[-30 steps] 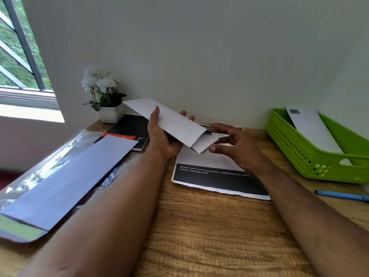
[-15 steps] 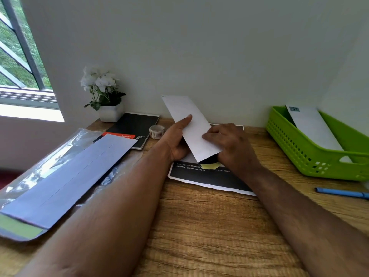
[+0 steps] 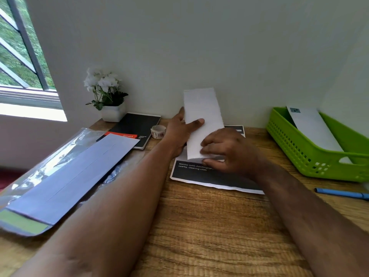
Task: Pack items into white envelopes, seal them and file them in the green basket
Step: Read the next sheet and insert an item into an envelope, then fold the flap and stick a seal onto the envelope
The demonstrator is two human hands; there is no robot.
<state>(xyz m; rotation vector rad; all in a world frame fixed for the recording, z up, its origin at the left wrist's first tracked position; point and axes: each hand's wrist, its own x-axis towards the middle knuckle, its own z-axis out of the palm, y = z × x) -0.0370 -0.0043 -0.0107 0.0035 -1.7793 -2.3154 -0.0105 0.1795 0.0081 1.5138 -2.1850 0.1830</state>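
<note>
Compared with half a second ago, I see the white envelope (image 3: 201, 120) stood up more squarely: its far end leaned away to the left before, and now it rises almost straight up against the wall. A second ago it lay slanted across both hands with its open flap toward my right. Its long axis now runs from the near end, down at the printed sheet (image 3: 209, 176), up and away to the far end, with only a slight lean. My left hand (image 3: 179, 132) grips the envelope's left edge, thumb laid across the front face and fingers behind. My right hand (image 3: 229, 148) has curled its fingers over the lower end, pinching it down at the sheet; the yellow-green strip I saw there earlier is now covered.

The envelope sits over the middle of the wooden desk (image 3: 199, 226), between the tape roll (image 3: 158, 131) and the green basket (image 3: 311, 156), well apart from the basket. Another white envelope (image 3: 313, 126) leans inside the basket. A stack of blank envelopes (image 3: 69, 176) lies at the left, a blue pen (image 3: 341, 193) at the right.
</note>
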